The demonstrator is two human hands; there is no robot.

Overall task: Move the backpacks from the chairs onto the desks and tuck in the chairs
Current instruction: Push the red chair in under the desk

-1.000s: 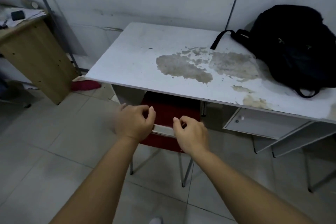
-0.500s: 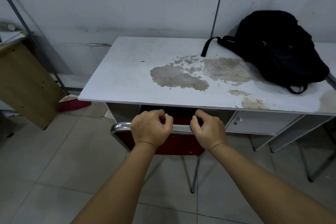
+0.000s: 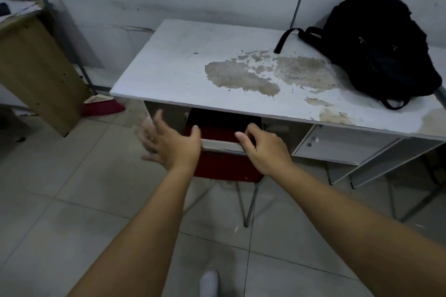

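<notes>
The red chair (image 3: 222, 166) sat tucked under the counter (image 3: 183, 75), black backpack (image 3: 376, 48) resting on top. Rigid frame, best held by its top rail. Left hand (image 3: 169, 144) spread open; right hand (image 3: 263, 149) curled loosely at the rail.

Desk (image 3: 173, 65) top white with tan-brown blotches where the surface has peeled; backpack (image 3: 379, 48) black; chair (image 3: 224, 164) back red with silver-grey top rail; side cabinet (image 3: 36, 75) light wood-brown; floor tiles (image 3: 72, 200) pale grey.
</notes>
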